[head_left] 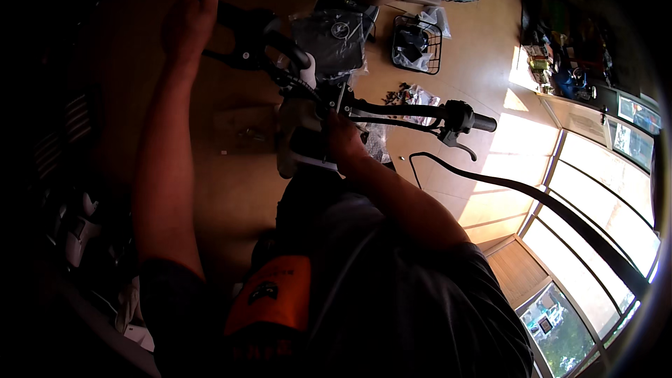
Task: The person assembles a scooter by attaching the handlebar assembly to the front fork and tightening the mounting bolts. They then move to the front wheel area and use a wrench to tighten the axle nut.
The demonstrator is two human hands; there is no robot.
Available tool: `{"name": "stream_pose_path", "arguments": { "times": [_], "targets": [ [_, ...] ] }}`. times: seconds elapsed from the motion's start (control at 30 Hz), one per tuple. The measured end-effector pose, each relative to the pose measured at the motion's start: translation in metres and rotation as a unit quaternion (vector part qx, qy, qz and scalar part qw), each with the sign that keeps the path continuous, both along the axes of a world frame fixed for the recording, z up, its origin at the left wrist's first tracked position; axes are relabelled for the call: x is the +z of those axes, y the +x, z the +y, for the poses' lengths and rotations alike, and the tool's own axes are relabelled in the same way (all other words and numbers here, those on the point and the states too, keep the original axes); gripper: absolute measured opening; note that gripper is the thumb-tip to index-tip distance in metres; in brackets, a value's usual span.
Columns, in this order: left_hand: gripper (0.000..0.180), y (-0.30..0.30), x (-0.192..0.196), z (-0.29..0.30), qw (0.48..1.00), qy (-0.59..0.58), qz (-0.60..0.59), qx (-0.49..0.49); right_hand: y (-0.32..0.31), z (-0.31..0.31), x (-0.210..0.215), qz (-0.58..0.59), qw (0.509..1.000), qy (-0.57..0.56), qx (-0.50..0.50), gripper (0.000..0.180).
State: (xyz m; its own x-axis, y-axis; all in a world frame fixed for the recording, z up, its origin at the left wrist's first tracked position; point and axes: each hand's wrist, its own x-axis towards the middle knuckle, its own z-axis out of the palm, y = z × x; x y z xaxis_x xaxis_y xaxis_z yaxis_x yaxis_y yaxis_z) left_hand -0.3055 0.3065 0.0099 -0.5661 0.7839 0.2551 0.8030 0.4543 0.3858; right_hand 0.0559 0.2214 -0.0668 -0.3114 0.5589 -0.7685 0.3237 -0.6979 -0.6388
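Note:
A scooter's black handlebar [392,108] runs across the upper middle, with a white head cover [297,122] below its centre. My left hand [190,17] is closed around the left grip at the upper left. My right hand [344,141] rests at the centre of the bar, beside the stem clamp; what its fingers hold is hidden. The right grip [483,123] and brake lever [458,143] stand free at the right. A black cable [448,164] loops below the right side.
A black wire basket [417,43] with bags in it lies on the tan floor beyond the bar. Small parts in plastic bags [416,94] lie nearby. A plastic-wrapped black part [332,35] sits ahead. Glass windows [595,189] line the right side. White parts [80,227] lie at left.

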Motion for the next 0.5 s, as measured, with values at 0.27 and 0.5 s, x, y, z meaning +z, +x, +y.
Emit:
{"name": "stream_pose_path", "arguments": {
  "times": [0.27, 0.5],
  "targets": [
    [0.047, 0.001, 0.003, -0.009, 0.999, 0.004, 0.040, -0.026, 0.033, 0.009, -0.032, -0.091, 0.846, 0.406, 0.333, 0.031],
    [0.051, 0.007, 0.012, -0.005, 1.000, -0.005, -0.001, -0.003, 0.064, 0.048, -0.025, -0.054, 0.944, 0.111, 0.307, 0.016]
  ]
}}
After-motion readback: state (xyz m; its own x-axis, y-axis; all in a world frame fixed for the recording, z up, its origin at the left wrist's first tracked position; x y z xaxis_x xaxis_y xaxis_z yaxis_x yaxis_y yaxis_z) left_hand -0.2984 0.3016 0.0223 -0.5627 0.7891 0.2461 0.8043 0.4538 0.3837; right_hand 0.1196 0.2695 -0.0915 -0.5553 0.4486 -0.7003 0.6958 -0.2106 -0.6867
